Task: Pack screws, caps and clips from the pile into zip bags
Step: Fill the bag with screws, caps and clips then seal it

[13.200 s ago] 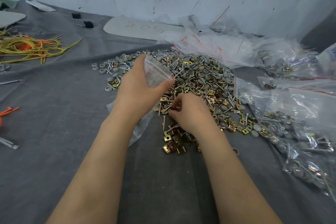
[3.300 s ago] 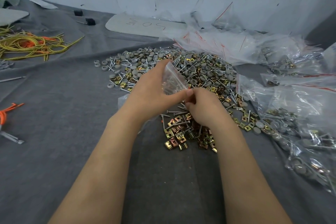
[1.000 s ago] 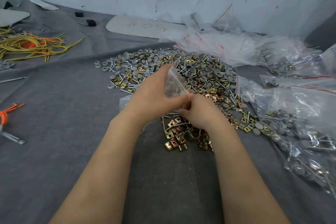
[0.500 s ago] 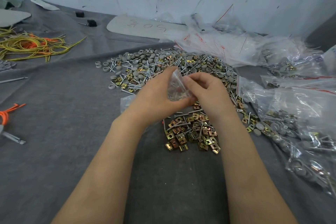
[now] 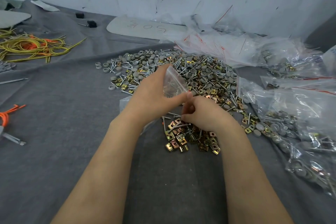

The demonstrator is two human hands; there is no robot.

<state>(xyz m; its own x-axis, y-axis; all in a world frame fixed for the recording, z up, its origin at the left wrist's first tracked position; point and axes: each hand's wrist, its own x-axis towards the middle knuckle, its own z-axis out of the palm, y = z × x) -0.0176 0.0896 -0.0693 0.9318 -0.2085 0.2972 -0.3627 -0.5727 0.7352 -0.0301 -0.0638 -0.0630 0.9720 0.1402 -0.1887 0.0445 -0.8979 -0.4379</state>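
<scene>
Head view, itemised: one left hand (image 5: 154, 94) pinching one clear zip bag (image 5: 175, 82) between thumb and fingers, raised over one mixed pile (image 5: 205, 74) of screws, grey caps and brass clips, too many to count. One right hand (image 5: 206, 114), fingers curled at the pile's near edge; whether it grips anything cannot be told. Filled bags (image 5: 291, 125) at right, number unclear, on one grey cloth (image 5: 69, 132).

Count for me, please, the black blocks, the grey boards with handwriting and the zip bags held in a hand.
black blocks: 2
grey board with handwriting: 1
zip bag held in the left hand: 1
Total: 4
</scene>
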